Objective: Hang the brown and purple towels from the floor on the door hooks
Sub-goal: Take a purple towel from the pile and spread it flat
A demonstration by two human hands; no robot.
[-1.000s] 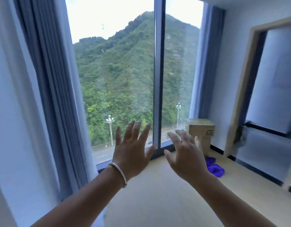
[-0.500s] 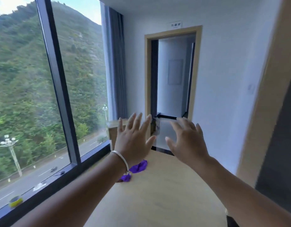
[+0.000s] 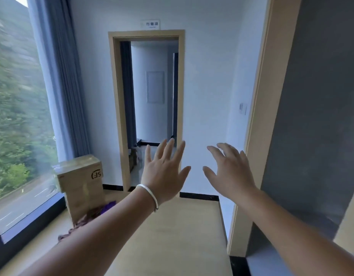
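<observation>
Brown towel (image 3: 80, 224) crumpled on the floor (image 3: 172, 236) at about 8 o'clock, against the base of a cardboard box (image 3: 80, 176), partly hidden behind the left forearm. Purple towel (image 3: 108, 206) just beside it, touching the box, mostly hidden by the same arm. Left hand (image 3: 164, 172) raised at centre, fingers spread straight, holding nothing; white bracelet (image 3: 150, 196) at the wrist. Right hand (image 3: 229, 174) at 3 o'clock, fingers loosely bent, empty. Open doorway (image 3: 150, 108) at 12 o'clock.
</observation>
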